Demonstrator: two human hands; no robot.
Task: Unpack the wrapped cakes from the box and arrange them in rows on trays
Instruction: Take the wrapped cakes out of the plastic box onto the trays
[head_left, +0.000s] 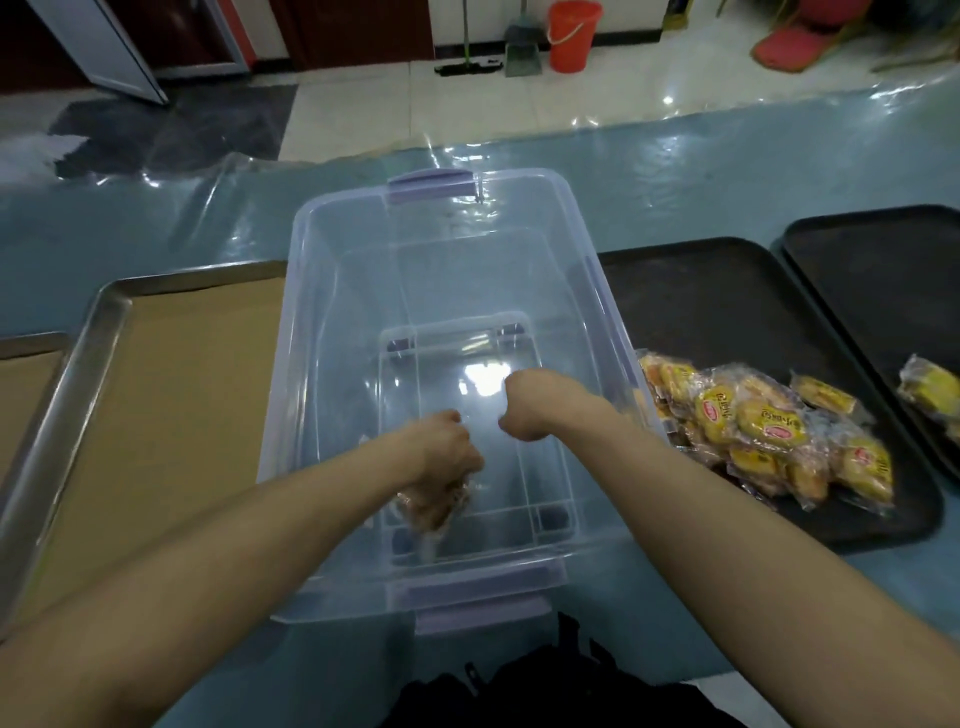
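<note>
A clear plastic box (332, 291) with purple handles stands in the middle of the table. Both my arms reach down into it. My left hand (447, 441) is closed on a wrapped cake (434, 506) near the box's near-left bottom. My right hand (524, 402) is bent at the wrist inside the box; its fingers are hidden. A pile of yellow wrapped cakes (753, 431) lies on the near part of a black tray (727, 291) right of the box. Another wrapped cake (930, 389) lies on a second black tray (883, 249) at the far right.
A metal tray (98, 317) lined with brown paper sits left of the box, and another metal tray (31, 343) shows at the left edge. The table has a teal cover under clear film. On the floor beyond stand a red bucket (571, 36) and a dustpan (522, 49).
</note>
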